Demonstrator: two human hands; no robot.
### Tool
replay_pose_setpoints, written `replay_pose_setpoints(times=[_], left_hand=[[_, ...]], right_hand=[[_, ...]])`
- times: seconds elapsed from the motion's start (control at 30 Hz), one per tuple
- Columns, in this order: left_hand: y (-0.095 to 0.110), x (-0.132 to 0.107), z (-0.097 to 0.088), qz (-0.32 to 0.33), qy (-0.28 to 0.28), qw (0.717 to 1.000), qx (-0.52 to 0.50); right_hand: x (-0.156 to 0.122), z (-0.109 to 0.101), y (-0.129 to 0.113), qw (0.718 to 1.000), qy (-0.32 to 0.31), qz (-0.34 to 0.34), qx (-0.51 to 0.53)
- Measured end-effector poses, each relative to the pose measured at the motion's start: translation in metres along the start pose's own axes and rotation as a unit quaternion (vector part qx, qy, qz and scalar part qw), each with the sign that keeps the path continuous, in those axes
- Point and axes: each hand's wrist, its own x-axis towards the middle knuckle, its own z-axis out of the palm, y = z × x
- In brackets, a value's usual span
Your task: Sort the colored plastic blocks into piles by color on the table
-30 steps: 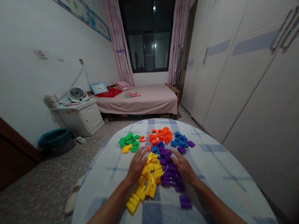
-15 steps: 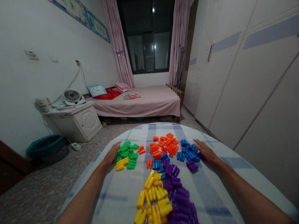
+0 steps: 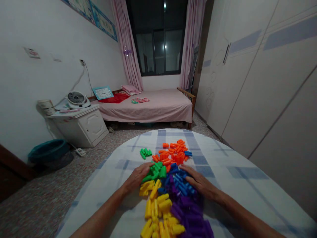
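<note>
Small plastic blocks lie heaped on a round table with a checked cloth [image 3: 223, 165]. My left hand [image 3: 136, 177] lies flat, fingers spread, pressed against the green blocks [image 3: 156, 171] and touching the yellow blocks [image 3: 158, 211]. My right hand [image 3: 199, 182] is open too, its fingers resting on the blue blocks [image 3: 179, 183] above the purple blocks [image 3: 190, 218]. The orange blocks [image 3: 174, 153] lie beyond both hands. A few green blocks [image 3: 145, 152] sit apart at the far left.
A bed with a pink cover [image 3: 151, 105] stands under the dark window. A white cabinet [image 3: 80, 127] with a small fan [image 3: 76, 99] is at the left, a teal basin [image 3: 48, 150] on the floor beside it. Wardrobe doors [image 3: 260, 82] line the right side.
Both hands went out to the far left and right of the pile, then swept inward and toward me, pushing the green and blue blocks together against the yellow and purple ones.
</note>
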Motion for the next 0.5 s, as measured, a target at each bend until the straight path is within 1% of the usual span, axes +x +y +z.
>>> replay_pose_setpoints(times=[0.03,0.07,0.1,0.13,0.17,0.2,0.27,0.3,0.37,0.43,0.5], left_hand=[[0.002,0.002,-0.002,0.012,0.018,1.0,0.014],[0.0,0.007,-0.007,0.021,0.052,0.998,0.036],[-0.006,0.013,-0.015,0.024,0.096,0.993,0.064],[-0.016,0.022,-0.023,0.019,0.136,0.986,0.094],[-0.029,0.031,-0.032,0.008,0.16,0.979,0.128],[-0.044,0.041,-0.04,-0.009,0.168,0.972,0.164],[-0.072,0.061,-0.052,-0.035,0.156,0.964,0.211],[-0.083,0.071,-0.055,-0.038,0.14,0.964,0.224],[-0.098,0.089,-0.055,-0.032,0.092,0.967,0.234],[-0.101,0.106,-0.046,-0.031,0.044,0.971,0.232],[-0.094,0.124,-0.03,-0.038,0.022,0.975,0.218]], right_hand=[[0.003,-0.002,-0.004,1.0,-0.002,-0.006,-0.012],[0.009,-0.008,-0.003,0.999,0.012,-0.013,-0.031],[0.017,-0.016,0.001,0.997,0.051,-0.015,-0.055],[0.029,-0.026,0.011,0.992,0.091,-0.016,-0.084],[0.042,-0.037,0.025,0.986,0.123,-0.02,-0.111],[0.056,-0.047,0.042,0.98,0.144,-0.019,-0.139],[0.085,-0.064,0.079,0.966,0.162,0.0,-0.2],[0.098,-0.069,0.096,0.961,0.157,0.01,-0.227],[0.121,-0.073,0.123,0.953,0.136,0.013,-0.27],[0.14,-0.068,0.135,0.952,0.108,-0.001,-0.285],[0.154,-0.059,0.134,0.961,0.084,0.003,-0.264]])
